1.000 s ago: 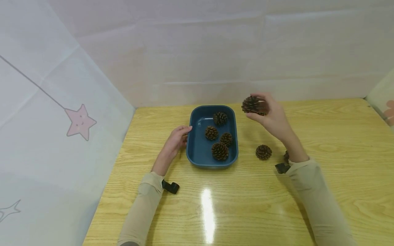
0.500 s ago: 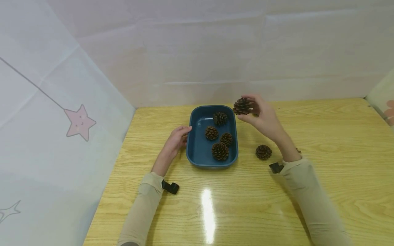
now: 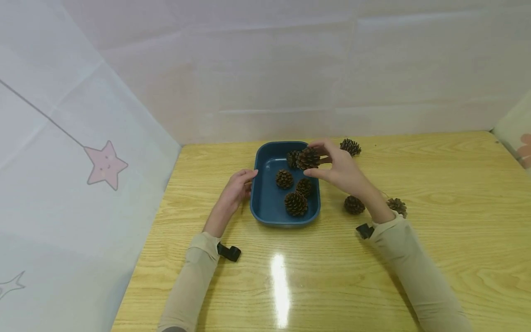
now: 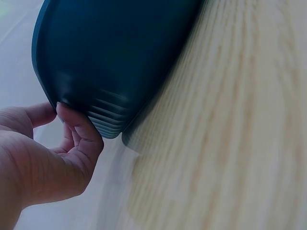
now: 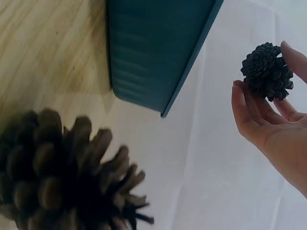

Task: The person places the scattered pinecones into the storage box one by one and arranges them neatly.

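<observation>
My right hand (image 3: 343, 171) holds a brown pine cone (image 3: 308, 158) between thumb and fingers, above the right part of a dark blue rectangular bin (image 3: 254, 203). In the right wrist view this pine cone (image 5: 266, 72) appears up in the fingers, apart from the bin's wall (image 5: 144, 52). On the left side, my left hand (image 3: 234, 191) grips the bin's rim. The left wrist view has its thumb and fingers (image 4: 79, 127) pinching the edge. Inside the bin lie several pine cones, among them a large one (image 3: 296, 204) and a smaller one (image 3: 284, 179).
Right of the bin on the wooden table (image 3: 249, 286) are three more pine cones: one at the back (image 3: 350, 146), one near the bin (image 3: 354, 204) and one by the right wrist (image 3: 397, 207). A pale draped sheet (image 3: 265, 83) rises behind the table's back edge.
My right hand has carried the pine cone left and lower, from beside the bin to over it. The left hand and the bin have stayed in place.
</observation>
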{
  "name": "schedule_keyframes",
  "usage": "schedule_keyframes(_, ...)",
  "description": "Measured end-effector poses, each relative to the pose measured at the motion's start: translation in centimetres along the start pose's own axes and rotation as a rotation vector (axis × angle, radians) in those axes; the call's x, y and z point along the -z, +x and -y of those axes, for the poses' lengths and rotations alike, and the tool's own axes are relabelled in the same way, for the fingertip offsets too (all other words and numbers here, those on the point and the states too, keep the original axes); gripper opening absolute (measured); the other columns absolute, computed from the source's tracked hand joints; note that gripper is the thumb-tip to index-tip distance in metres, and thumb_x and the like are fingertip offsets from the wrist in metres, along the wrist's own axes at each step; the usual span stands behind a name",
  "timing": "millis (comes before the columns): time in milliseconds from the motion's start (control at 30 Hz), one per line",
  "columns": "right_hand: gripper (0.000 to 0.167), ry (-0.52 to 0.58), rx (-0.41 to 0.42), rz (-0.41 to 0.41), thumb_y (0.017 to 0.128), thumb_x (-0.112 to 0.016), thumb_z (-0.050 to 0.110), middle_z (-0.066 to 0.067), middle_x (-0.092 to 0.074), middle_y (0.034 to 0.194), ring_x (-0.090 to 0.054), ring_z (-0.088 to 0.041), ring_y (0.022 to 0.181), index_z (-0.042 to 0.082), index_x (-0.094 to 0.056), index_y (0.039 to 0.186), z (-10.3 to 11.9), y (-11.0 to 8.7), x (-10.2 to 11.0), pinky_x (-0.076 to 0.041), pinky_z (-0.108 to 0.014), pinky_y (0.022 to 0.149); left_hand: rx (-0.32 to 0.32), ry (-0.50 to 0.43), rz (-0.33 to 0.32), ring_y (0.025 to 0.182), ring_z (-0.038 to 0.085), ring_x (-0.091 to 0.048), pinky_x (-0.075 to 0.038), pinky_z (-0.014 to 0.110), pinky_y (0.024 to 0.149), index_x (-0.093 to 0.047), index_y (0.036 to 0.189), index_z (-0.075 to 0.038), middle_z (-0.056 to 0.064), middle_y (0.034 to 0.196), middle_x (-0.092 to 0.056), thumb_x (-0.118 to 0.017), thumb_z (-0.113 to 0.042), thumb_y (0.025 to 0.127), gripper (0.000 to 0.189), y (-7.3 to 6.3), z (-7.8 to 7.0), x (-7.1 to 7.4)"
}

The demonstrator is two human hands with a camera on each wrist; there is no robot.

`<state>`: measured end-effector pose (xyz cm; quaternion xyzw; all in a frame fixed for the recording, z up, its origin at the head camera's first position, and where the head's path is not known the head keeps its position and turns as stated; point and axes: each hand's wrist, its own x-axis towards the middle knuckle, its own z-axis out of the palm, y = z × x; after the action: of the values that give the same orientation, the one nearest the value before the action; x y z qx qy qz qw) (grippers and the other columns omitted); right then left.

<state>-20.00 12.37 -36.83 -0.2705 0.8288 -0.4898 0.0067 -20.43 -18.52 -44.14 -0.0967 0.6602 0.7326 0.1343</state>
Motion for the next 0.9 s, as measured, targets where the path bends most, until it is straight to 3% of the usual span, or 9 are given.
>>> schedule_keyframes(267, 0.063, 0.002, 0.002, 0.063, 0.088, -0.085, 0.014, -0.016, -0.056, 0.137, -0.058, -0.031, 0.119, 0.002, -0.051, 0.14, 0.6, 0.1, -1.6, -0.05, -0.05, 0.098, 0.002, -0.014, -0.001, 0.074, 0.012, -0.058, -0.045, 0.024, 0.064, -0.058, 0.1, -0.007, 0.0, 0.089, -0.061, -0.06, -0.024, 0.107, 0.018, 0.1, 0.0, 0.1)
schedule_keyframes(433, 0.061, -0.025, 0.067, 0.093, 0.087, -0.087, 0.015, -0.015, -0.059, 0.134, -0.061, -0.028, 0.112, 0.004, -0.052, 0.137, 0.9, 0.0, -2.6, -0.053, -0.049, 0.092, 0.005, -0.012, 0.002, 0.074, 0.013, -0.058, -0.045, 0.024, 0.065, -0.058, 0.102, -0.007, 0.0, 0.09, -0.061, -0.06, -0.024, 0.107, 0.018, 0.1, 0.0, 0.2)
schedule_keyframes(567, 0.062, -0.021, 0.119, 0.125, 0.086, -0.088, 0.012, -0.016, -0.059, 0.133, -0.06, -0.03, 0.118, 0.003, -0.051, 0.135, 1.1, -0.1, -3.4, -0.053, -0.046, 0.093, 0.006, -0.01, 0.005, 0.075, 0.013, -0.058, -0.046, 0.025, 0.065, -0.058, 0.1, -0.008, 0.0, 0.09, -0.061, -0.06, -0.024, 0.107, 0.018, 0.0, -0.1, 0.2)
schedule_keyframes(733, 0.063, -0.01, 0.119, 0.175, 0.085, -0.088, 0.012, -0.015, -0.058, 0.135, -0.059, -0.03, 0.122, 0.003, -0.05, 0.135, 1.3, -0.2, -4.3, -0.052, -0.046, 0.095, 0.003, -0.004, 0.004, 0.075, 0.012, -0.058, -0.046, 0.025, 0.066, -0.058, 0.098, -0.01, -0.001, 0.089, -0.061, -0.06, -0.024, 0.107, 0.017, -0.1, -0.2, 0.2)
schedule_keyframes(900, 0.062, -0.007, 0.105, 0.224, 0.087, -0.087, 0.018, -0.012, -0.06, 0.133, -0.062, -0.026, 0.114, 0.005, -0.05, 0.135, 1.4, -0.2, -5.2, -0.053, -0.043, 0.091, 0.002, -0.005, 0.002, 0.075, 0.012, -0.058, -0.047, 0.025, 0.066, -0.058, 0.097, -0.01, -0.001, 0.089, -0.06, -0.06, -0.025, 0.107, 0.018, -0.1, -0.1, 0.2)
